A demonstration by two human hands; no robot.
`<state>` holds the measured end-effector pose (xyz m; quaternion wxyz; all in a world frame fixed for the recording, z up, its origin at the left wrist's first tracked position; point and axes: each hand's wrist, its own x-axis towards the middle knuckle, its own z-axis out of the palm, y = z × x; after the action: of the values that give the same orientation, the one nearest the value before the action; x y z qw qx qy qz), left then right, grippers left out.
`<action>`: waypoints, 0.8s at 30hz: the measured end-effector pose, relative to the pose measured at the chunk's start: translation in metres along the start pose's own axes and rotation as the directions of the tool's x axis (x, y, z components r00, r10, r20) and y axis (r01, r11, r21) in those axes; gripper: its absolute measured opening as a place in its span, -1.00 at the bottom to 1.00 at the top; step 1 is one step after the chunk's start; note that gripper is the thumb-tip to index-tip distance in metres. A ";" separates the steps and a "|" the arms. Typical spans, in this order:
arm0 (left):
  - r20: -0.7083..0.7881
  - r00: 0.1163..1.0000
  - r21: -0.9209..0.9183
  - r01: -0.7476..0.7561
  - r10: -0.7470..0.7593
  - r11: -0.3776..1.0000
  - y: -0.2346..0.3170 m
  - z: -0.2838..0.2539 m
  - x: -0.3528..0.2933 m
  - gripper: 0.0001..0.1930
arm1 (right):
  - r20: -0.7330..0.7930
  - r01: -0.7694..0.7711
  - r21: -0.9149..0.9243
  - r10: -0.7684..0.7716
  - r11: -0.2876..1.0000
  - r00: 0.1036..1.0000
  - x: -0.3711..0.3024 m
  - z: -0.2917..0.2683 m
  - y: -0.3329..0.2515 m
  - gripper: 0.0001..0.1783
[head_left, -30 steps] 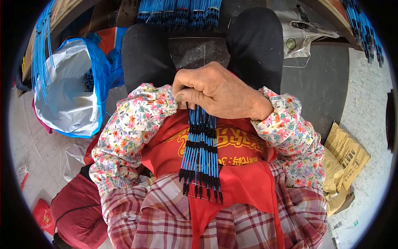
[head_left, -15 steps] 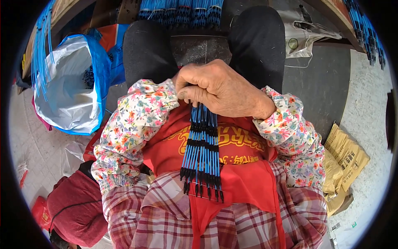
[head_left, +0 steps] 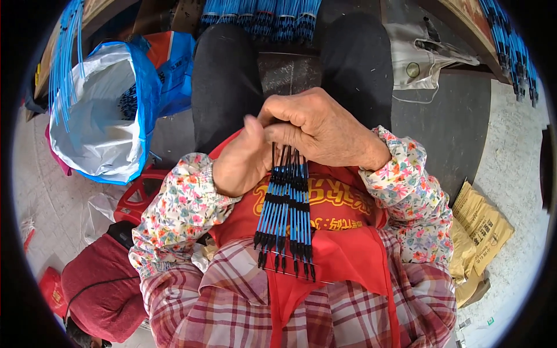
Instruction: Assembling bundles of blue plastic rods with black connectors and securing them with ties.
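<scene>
A bundle of thin blue wires with black sleeves and black tips (head_left: 284, 211) hangs in a fan before the red apron (head_left: 348, 246). At its upper end my right hand (head_left: 325, 129) is closed, thumb and bent fingers pinching the wires' thin dark ends. Beside it my left hand (head_left: 239, 162) lies against the bundle's upper left side, thumb stretched up and apart; its fingertips are partly hidden behind the wires and the right hand. A thin metallic line crosses near the bundle's lower tips.
A blue bag with a white lining (head_left: 98, 156) stands open at left, with blue wires (head_left: 68, 64) hanging over it. More wire bundles lie at the far middle (head_left: 261, 20) and hang at far right (head_left: 513, 52). A yellow-brown sack (head_left: 481, 226) lies at right, a red stool (head_left: 142, 194) at left.
My left hand has come out from behind the right hand, moving left and nearer, its thumb now raised. The right hand keeps its pinch on the wires. My knees have shifted slightly.
</scene>
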<state>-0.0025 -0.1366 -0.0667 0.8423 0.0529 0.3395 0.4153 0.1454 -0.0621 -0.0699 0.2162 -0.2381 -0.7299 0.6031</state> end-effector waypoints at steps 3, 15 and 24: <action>0.113 0.993 0.216 -0.069 0.046 0.974 -0.002 -0.015 0.000 -0.73 | 0.010 0.070 -0.090 -0.070 0.993 0.998 -0.001 -0.003 -0.004 -0.87; 0.079 0.997 0.265 -0.010 -0.011 0.964 -0.015 -0.024 0.007 -0.80 | -0.250 -0.062 0.147 0.097 0.987 0.963 -0.016 -0.014 0.005 -0.71; 0.074 0.997 0.301 -0.015 -0.008 0.953 -0.018 -0.025 0.006 -0.77 | -0.147 -0.118 0.164 0.143 0.979 0.979 -0.014 -0.007 0.011 -0.70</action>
<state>-0.0033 -0.1492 -0.0954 0.8357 0.1968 0.3671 0.3579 0.1612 -0.0636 -0.0803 0.2511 -0.3151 -0.6443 0.6500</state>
